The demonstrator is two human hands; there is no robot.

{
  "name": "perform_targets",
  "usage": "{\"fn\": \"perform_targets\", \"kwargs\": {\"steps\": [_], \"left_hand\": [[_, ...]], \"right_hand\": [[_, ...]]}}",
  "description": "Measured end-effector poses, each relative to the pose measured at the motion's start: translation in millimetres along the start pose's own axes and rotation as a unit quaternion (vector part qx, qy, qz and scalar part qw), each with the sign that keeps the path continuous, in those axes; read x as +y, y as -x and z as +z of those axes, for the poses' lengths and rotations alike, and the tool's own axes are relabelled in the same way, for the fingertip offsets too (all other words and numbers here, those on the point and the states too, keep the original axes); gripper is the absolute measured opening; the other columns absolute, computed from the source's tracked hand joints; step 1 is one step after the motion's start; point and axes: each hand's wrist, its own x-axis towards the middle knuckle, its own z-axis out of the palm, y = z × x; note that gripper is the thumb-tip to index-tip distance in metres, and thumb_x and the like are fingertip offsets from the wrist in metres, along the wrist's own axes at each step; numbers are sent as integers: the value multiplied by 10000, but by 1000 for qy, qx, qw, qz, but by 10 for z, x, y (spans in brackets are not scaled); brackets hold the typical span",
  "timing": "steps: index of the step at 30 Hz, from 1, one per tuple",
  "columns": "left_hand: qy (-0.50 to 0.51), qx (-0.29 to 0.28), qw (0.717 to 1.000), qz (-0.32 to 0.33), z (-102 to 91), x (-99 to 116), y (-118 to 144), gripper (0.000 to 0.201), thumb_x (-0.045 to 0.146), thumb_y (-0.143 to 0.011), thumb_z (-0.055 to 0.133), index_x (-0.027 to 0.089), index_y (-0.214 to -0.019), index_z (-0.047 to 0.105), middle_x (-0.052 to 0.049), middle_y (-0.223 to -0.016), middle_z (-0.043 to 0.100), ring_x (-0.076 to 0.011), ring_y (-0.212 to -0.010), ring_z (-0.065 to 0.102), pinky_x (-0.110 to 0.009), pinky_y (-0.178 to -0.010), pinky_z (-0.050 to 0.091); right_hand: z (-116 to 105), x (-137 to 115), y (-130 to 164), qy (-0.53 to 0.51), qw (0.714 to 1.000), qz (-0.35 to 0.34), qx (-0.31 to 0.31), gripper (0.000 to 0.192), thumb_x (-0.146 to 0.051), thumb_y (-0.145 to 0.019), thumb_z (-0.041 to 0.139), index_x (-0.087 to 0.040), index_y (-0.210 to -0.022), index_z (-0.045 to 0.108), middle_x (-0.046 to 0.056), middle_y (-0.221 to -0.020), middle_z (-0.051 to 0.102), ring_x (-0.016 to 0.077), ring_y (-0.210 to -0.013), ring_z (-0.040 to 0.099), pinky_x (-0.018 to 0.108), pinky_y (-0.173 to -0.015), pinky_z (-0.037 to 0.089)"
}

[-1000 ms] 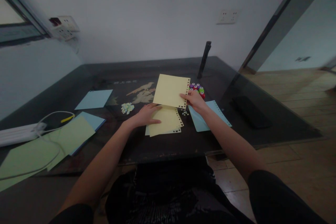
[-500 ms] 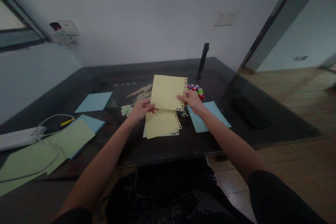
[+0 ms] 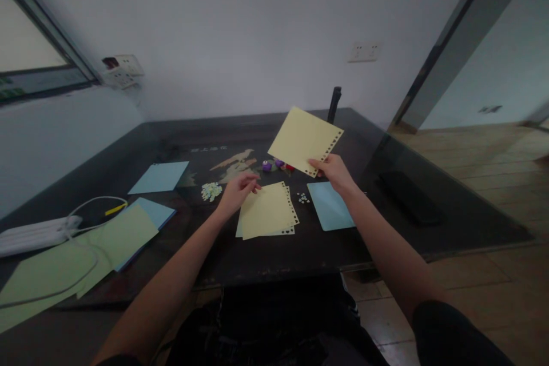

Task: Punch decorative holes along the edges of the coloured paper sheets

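A sheet of yellow paper with heart-shaped holes along one edge is pinched at its punched edge by my right hand, raised and tilted above the table. My left hand holds nothing; its fingers are loosely bent and apart, over the upper left corner of a second yellow sheet. That one lies flat on a paler punched sheet. Small punched-out paper bits are heaped left of my left hand, and a few more paper bits lie right of the sheets. Under my right forearm rests a light blue sheet.
Purple and red hole punches stand behind, partly hidden by the raised sheet. Blue paper, green paper and a white power strip with a cable lie left. A dark flat object lies right; a black upright stick stands behind.
My left hand has let go of the upper yellow sheet. My right hand has lifted it up and to the right, turning it, so the sheet below shows fully and more punches are covered.
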Motion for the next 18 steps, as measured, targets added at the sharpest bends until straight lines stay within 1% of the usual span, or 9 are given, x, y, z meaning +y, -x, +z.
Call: {"fn": "perform_targets", "kwargs": {"steps": [2, 5, 7, 9, 10, 13, 16, 18], "left_hand": [[-38, -4, 999, 3, 7, -95, -54, 248, 296, -787, 580, 150, -981, 627, -70, -804, 709, -159, -687, 639, -304, -692, 506], [-92, -17, 996, -8, 23, -167, -218, 255, 253, -773, 578, 151, -1003, 624, -82, -903, 704, -175, -774, 654, -316, -735, 514], [-148, -6, 989, -26, 52, -176, -379, 274, 228, -772, 568, 147, -1029, 618, -87, -949, 694, -178, -784, 650, -317, -737, 513], [-210, 25, 976, -43, 107, -179, -556, 306, 214, -773, 573, 147, -1070, 606, -97, -1027, 675, -183, -824, 641, -320, -777, 500], [-242, 48, 968, -54, 145, -182, -640, 326, 231, -780, 580, 146, -1095, 596, -107, -1054, 665, -192, -864, 635, -323, -802, 489], [-328, 78, 937, -86, 281, -204, -832, 412, 358, -787, 607, 134, -1131, 572, -138, -1107, 638, -236, -1007, 597, -337, -866, 453], [-394, 96, 907, -116, 400, -221, -919, 493, 486, -747, 627, 138, -1094, 586, -162, -1146, 607, -291, -1076, 560, -367, -867, 442], [-416, 101, 894, -128, 444, -224, -938, 462, 509, -739, 624, 159, -1041, 605, -157, -1129, 609, -306, -1065, 563, -372, -833, 450]], "right_hand": [[-130, -18, -20, -33, 999, 1, 40, 302, -341, -563, 767, -111, -727, 660, 56, -659, 675, 116, -507, 549, 219, -420, 380], [-274, 3, -23, -55, 996, 10, 72, 309, -319, -520, 788, -113, -714, 665, 49, -652, 679, 114, -492, 548, 220, -415, 393], [-313, 48, -20, -68, 994, 13, 84, 308, -304, -502, 796, -112, -707, 668, 45, -651, 680, 110, -488, 543, 218, -416, 398], [-313, 105, -18, -89, 991, 19, 97, 323, -290, -490, 800, -114, -731, 675, 46, -683, 690, 116, -512, 562, 217, -427, 416], [-305, 133, -18, -99, 989, 21, 104, 334, -286, -487, 801, -116, -746, 677, 48, -702, 696, 121, -528, 574, 217, -433, 425], [-279, 190, -16, -107, 987, 17, 121, 331, -302, -498, 802, -122, -741, 669, 45, -696, 693, 121, -524, 574, 212, -419, 421], [-270, 203, -1, -107, 987, 3, 118, 310, -331, -528, 790, -128, -713, 646, 33, -638, 670, 104, -465, 540, 199, -366, 356], [-261, 198, 16, -114, 987, -5, 109, 302, -344, -547, 778, -131, -705, 631, 31, -612, 656, 99, -436, 526, 197, -339, 307]]}}
